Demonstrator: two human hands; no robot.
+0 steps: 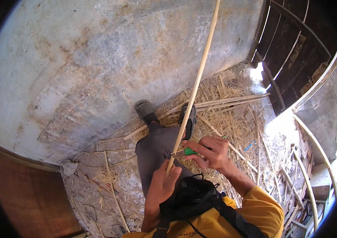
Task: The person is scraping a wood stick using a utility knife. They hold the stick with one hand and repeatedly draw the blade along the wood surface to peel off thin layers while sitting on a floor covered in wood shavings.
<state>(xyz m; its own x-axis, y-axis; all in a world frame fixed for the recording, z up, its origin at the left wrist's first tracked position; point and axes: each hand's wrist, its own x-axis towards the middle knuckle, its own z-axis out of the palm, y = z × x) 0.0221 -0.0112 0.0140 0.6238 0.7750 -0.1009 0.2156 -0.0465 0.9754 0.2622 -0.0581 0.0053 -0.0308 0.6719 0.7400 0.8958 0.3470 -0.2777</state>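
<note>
My left hand (163,181) is wrapped round the lower end of a long, pale bamboo stick (198,73), which slants up past the top edge of the view. A knife (191,151) with a green handle is gripped in my right hand (212,152). Its short blade lies against the stick just above my left hand. The right index finger stretches toward the stick; whether it touches cannot be made out. Below the stick is my dark-trousered leg, partly hidden by it.
Straw-like shavings (232,85) cover the floor around my dark sandals (144,109). Several pale sticks (232,101) lie beyond my feet, with more on the right. A stained wall (109,59) rises in front, dark planks (295,43) stand at far right, and a brown panel (22,190) at left.
</note>
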